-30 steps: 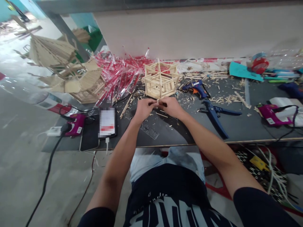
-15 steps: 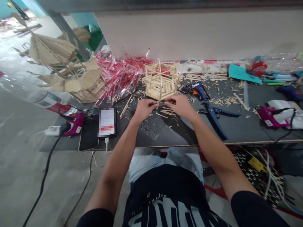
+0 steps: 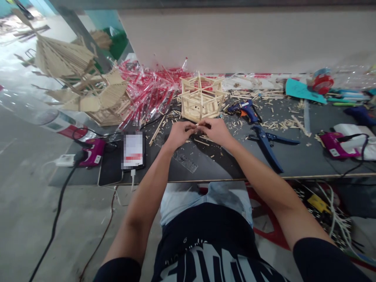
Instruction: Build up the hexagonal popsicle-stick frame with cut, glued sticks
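Observation:
My left hand is closed, thumb and finger pinched on a tiny pale piece that looks like a bit of wooden stick. The fingertips of my right hand meet it there, also in a pinch; whether they grip the same piece is too small to see. Just behind my fingertips stands a wooden stick frame, many-sided, built of thin light sticks. A few loose sticks lie under and beside my right hand. A clear plastic ruler lies flat nearer the table edge.
Right of the frame lie a blue glue gun and a blue-handled cutter. Red-striped plastic wrappers pile up behind left, near a large stick model. A phone and purple power strips sit along the table.
My right hand has moved left, and its fingertips now meet those of my left hand at the small piece. My left hand has barely moved.

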Available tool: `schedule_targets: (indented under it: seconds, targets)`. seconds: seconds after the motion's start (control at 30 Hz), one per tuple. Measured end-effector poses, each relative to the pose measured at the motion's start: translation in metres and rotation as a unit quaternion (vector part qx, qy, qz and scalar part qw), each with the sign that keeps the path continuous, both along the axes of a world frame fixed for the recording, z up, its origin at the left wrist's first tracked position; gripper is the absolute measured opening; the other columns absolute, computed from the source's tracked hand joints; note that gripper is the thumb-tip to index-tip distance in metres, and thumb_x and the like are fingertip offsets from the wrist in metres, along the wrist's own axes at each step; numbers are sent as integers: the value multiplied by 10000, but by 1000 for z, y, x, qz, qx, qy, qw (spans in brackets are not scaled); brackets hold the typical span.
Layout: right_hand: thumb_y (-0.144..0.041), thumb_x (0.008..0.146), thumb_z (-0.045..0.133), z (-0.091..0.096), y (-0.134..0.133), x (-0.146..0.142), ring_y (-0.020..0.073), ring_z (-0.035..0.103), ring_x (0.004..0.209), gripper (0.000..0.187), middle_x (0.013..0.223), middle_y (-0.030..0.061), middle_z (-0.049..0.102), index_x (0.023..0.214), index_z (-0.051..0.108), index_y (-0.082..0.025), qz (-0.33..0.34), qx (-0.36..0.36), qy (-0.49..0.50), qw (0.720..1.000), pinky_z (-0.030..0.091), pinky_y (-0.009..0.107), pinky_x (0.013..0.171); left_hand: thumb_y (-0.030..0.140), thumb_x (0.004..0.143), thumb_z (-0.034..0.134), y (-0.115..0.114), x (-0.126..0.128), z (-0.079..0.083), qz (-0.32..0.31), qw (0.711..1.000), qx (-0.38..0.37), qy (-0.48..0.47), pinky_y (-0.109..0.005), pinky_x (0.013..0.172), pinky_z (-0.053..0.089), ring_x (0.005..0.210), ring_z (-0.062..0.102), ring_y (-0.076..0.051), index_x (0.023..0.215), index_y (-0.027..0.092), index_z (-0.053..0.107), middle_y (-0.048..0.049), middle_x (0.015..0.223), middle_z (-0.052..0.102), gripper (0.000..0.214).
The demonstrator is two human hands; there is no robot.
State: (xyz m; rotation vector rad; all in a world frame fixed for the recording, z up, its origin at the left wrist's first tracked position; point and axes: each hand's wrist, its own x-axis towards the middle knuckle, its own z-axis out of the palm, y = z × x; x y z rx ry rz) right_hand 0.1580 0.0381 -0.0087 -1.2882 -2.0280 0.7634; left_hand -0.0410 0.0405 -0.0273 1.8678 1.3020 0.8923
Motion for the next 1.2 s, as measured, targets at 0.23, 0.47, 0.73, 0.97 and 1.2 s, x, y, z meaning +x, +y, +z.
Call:
schedule_targets:
  seconds: [0.23,0.47,0.73,0.97,1.2]
  targets:
    - [-183,977,700,0,2,-5,167,614,706,88,770,17,741,896,736,-186,1,-47,31,998,473,318,762,190,834,782,5,-3,-6,11,1000,-9,-18,-347,951,635,919,831,-234,862,172,848,-78,932,880,74]
    - [-204,961,730,1,1,-7,181,647,744,72,784,32,761,912,778,-182,-13,-64,43,997,488,336,790,219,863,777,1,-3,-4,9,1000,7,-4,-320,924,602,909,810,-217,835,175,811,-72,932,876,62]
    - [-365,863,846,5,5,-3,184,670,759,185,836,59,802,833,810,-186,-27,-99,124,987,539,358,795,260,846,790,-3,-2,3,-8,1000,5,-6,-327,889,574,873,793,-223,831,178,812,-56,864,856,86]
    - [-467,805,883,13,0,0,172,653,708,296,748,37,753,800,780,-190,-17,-129,195,972,542,333,731,584,869,826,-17,12,10,-87,976,-115,-163,-367,881,619,846,794,-238,836,155,770,-77,819,814,434]
    - [-538,928,702,38,-40,60,277,777,986,454,1152,152,840,1140,854,-166,-75,-14,15,997,621,435,944,509,808,892,-24,21,10,-82,945,-199,-248,-373,816,657,759,799,-216,849,143,787,-88,827,827,383]
